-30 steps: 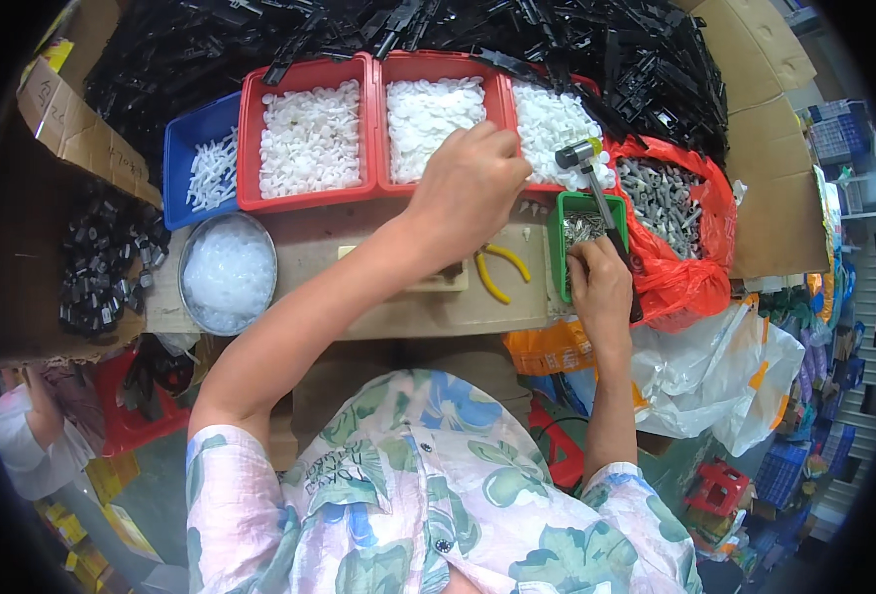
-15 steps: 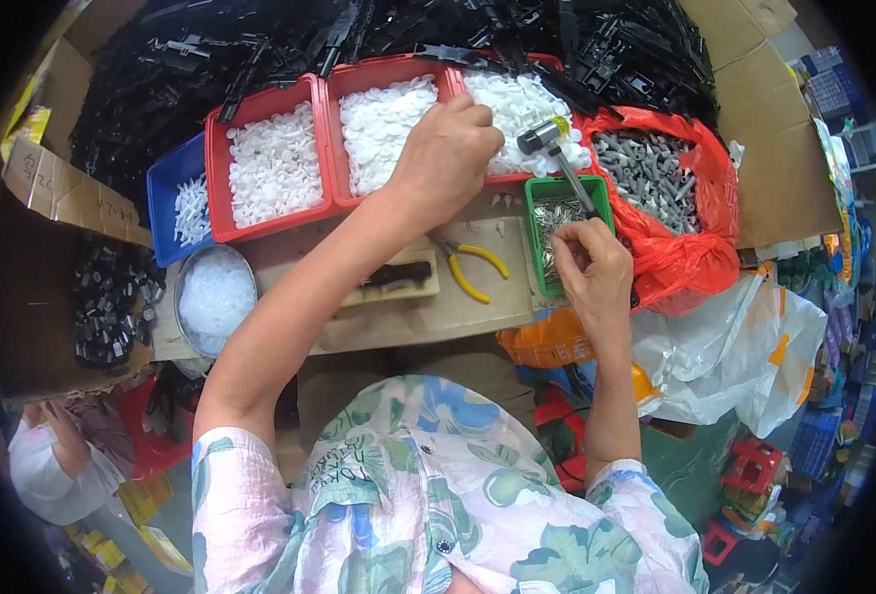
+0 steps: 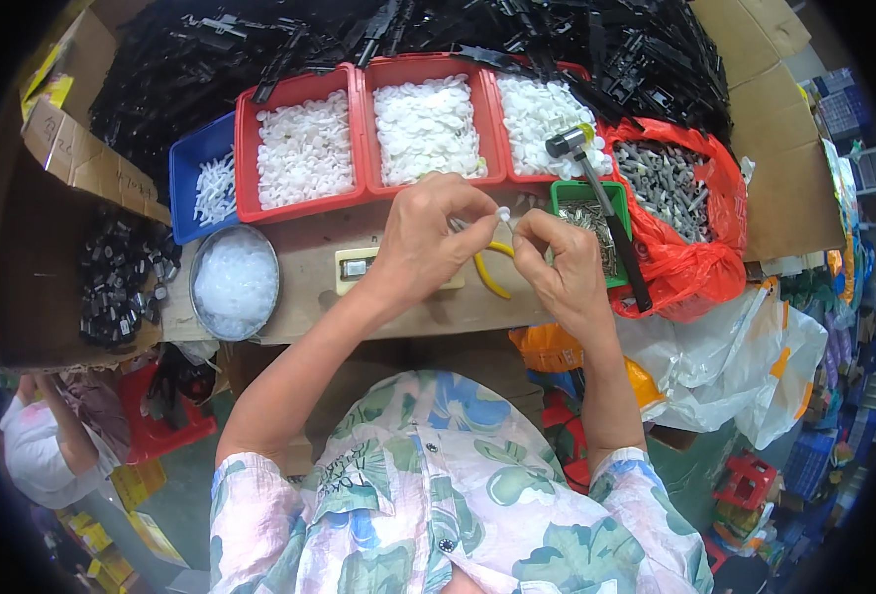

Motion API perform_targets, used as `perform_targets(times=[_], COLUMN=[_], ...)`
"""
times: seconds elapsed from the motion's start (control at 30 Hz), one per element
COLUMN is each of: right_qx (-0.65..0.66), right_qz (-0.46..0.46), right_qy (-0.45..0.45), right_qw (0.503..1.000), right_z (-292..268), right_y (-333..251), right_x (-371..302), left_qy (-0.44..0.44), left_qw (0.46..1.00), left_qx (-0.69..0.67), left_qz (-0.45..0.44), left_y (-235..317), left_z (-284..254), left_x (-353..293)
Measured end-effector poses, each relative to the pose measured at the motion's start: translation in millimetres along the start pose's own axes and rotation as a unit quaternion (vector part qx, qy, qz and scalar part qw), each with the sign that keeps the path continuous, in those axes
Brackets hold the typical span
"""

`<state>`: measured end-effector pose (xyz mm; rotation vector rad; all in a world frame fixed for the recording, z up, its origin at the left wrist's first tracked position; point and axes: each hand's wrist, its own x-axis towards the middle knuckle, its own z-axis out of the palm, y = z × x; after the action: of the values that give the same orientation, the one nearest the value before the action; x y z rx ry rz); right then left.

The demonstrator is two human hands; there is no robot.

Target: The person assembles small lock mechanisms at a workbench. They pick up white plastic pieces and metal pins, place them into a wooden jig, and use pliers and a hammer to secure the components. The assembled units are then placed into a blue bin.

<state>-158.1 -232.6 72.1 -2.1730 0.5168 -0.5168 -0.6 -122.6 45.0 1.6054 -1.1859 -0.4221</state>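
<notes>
In front of the bins my two hands meet, fingertips almost touching. My left hand [image 3: 430, 238] pinches a small white plastic piece [image 3: 503, 213] between thumb and forefinger. Closed in a pinch just to its right, my right hand [image 3: 563, 259] holds what looks like a thin metal pin [image 3: 510, 229] up against that piece. Behind the hands lie pliers with yellow handles [image 3: 494, 281], partly covered. A cream block [image 3: 344, 273] with a small metal plate in it sits under my left wrist.
Red bins [image 3: 366, 183] hold white plastic pieces; a blue bin [image 3: 182, 183] holds white sticks. A green bin [image 3: 620, 279] contains metal pins, with a hammer [image 3: 616, 223] across it. Beside it, a red bag [image 3: 700, 282] holds grey parts. A round bowl [image 3: 272, 297] stands left; black parts [image 3: 517, 30] pile behind.
My left hand has come back from the red bins with a white piece. The right has lifted from the green bin toward it, fingers pinched. The view has shifted slightly.
</notes>
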Motion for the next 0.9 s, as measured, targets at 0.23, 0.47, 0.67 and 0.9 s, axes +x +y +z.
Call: perform_targets(times=[0.23, 0.47, 0.67, 0.9], right_qx=[0.013, 0.137, 0.227, 0.235], right_qz=[0.022, 0.081, 0.063, -0.111], right_qy=[-0.043, -0.071, -0.023, -0.006], right_qw=[0.999, 0.985, 0.972, 0.966], right_z=[5.5, 12.7, 5.4, 13.1], right_y=[-4.3, 11.1, 6.3, 18.0], right_x=[1.5, -0.4, -3.1, 2.4], left_qy=[0.041, 0.035, -0.139, -0.209], left_qw=[0.991, 0.99, 0.876, 0.719], left_qx=[0.069, 0.069, -0.335, -0.571], left_qz=[0.105, 0.122, -0.317, -0.336], left_y=[1.4, -0.1, 1.1, 1.0], left_z=[-8.9, -8.8, -26.8, -20.3], left_x=[-10.0, -15.4, -14.1, -23.4])
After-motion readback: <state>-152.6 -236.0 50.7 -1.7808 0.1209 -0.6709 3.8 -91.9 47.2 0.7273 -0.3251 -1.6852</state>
